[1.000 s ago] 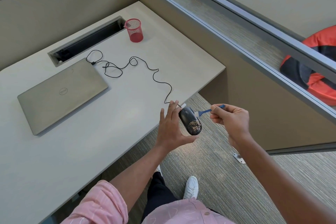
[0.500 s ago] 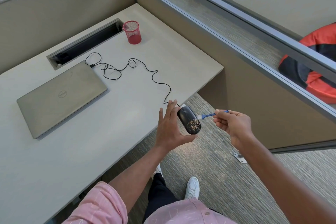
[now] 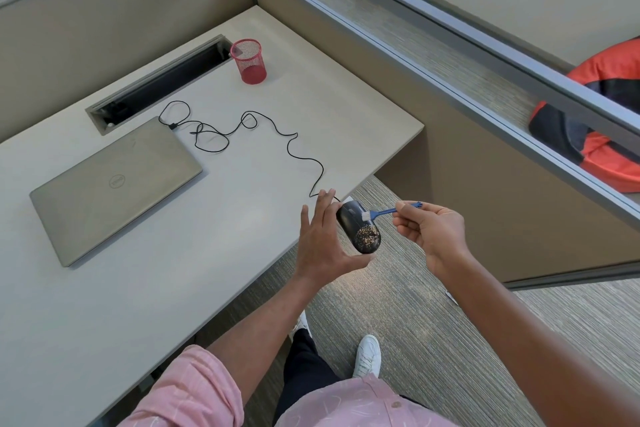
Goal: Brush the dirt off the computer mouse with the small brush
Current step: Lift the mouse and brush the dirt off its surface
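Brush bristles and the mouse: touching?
Touching. The head view shows the brush with its white bristles pressed on the mouse, above the dirt.

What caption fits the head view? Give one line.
Left hand holds the dirt-speckled mouse; right hand sets the small brush against it.

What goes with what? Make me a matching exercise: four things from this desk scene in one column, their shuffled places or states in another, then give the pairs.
Things:
1. computer mouse
2. small brush
3. laptop
4. red mesh cup

Places or states:
A. closed, flat on the desk
B. pinched in the right hand, bristles at the mouse
C. standing by the cable slot
D. held in the left hand past the desk edge, speckled with dirt

Pairs: 1-D, 2-B, 3-A, 4-C
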`<action>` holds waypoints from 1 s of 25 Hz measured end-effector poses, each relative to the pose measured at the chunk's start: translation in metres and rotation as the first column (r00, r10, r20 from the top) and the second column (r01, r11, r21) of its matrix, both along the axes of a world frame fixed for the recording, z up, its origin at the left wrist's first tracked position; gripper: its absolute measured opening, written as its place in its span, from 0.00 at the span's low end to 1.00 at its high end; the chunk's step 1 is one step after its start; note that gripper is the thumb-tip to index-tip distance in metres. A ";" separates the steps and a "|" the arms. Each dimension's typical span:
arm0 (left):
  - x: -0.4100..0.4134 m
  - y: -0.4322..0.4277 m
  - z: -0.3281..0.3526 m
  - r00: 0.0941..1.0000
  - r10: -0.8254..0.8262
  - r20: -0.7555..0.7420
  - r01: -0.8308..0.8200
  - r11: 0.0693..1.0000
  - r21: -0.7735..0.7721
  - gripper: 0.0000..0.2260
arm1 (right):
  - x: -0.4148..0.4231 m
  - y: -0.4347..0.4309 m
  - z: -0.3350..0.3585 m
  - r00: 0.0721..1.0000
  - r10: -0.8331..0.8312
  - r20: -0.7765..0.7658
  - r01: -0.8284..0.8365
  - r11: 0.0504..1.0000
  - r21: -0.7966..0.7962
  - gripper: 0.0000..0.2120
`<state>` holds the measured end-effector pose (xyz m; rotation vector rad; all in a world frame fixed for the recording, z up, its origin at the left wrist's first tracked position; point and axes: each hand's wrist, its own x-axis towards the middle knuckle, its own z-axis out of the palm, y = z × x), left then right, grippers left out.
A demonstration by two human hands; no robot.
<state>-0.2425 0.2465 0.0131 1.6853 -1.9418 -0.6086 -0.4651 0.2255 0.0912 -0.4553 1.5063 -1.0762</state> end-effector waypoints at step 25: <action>0.003 0.001 0.001 0.999 0.040 -0.016 -0.039 0.999 0.030 0.52 | -0.012 0.025 -0.005 0.999 -0.018 -0.047 0.017 1.000 -0.017 0.05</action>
